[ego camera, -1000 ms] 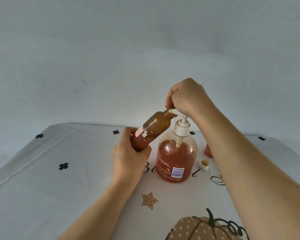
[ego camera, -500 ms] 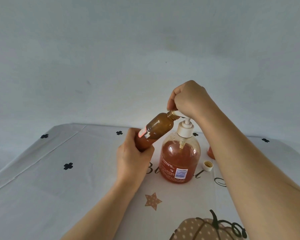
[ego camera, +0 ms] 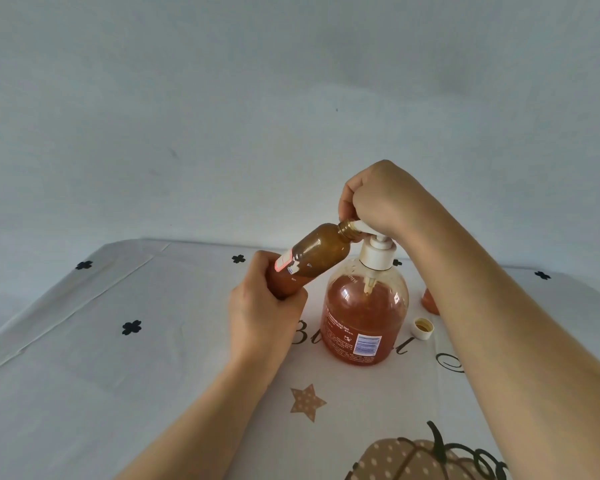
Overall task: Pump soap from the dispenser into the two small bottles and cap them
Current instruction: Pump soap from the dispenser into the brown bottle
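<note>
A clear soap dispenser, about two thirds full of orange soap, stands upright on the table. Its white pump head is under my right hand, which is closed over the top. My left hand grips the base of a small amber bottle, tilted so its open neck meets the white spout. The bottle holds orange soap in its lower part. A loose white cap lies right of the dispenser. Behind my right forearm a second orange bottle shows only partly.
The table wears a white cloth printed with black clovers, a brown star, a pumpkin and cursive lettering. A plain pale wall rises behind the far edge.
The pump head sits lower over the collar than half a second ago. Both hands and the tilted bottle keep their places at the spout; the view has shifted slightly.
</note>
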Available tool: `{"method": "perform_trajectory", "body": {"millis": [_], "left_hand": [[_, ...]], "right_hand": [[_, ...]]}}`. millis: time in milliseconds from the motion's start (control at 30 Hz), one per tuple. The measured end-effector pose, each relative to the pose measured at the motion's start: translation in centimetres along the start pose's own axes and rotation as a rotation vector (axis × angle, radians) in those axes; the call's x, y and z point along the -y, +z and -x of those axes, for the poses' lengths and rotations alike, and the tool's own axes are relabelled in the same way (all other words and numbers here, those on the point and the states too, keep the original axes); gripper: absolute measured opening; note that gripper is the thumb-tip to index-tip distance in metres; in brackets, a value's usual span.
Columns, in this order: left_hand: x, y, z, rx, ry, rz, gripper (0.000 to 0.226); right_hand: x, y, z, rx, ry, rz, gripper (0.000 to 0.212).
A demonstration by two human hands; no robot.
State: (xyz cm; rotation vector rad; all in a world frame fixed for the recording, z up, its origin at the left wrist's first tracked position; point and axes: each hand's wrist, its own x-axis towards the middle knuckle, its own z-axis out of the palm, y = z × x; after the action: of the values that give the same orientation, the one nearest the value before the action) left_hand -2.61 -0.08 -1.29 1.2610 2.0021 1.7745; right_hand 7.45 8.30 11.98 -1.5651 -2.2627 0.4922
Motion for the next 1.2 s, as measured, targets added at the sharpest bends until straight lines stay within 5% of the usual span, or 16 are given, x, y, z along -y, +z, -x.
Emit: {"method": "perform_trajectory", "body": {"millis": [233,500,1200], "left_hand": [[0.0,0.0,0.3,0.034,-0.029,-0.047,0.026],[-0.9,0.0,0.4,0.027,0.014,-0.017,0.029],[-0.6,0.0,0.4,0.029,-0.006,0.017,0.028]], "right_hand": [[-0.2,0.8,-0.2,-0.006,0.068,-0.034,0.030],[0.4,-0.6,1.1,-0.309,-0.064,-0.145,0.036],[-0.1,-0.4,0.3,-0.138,-0.090,-0.119,0.044]]}}
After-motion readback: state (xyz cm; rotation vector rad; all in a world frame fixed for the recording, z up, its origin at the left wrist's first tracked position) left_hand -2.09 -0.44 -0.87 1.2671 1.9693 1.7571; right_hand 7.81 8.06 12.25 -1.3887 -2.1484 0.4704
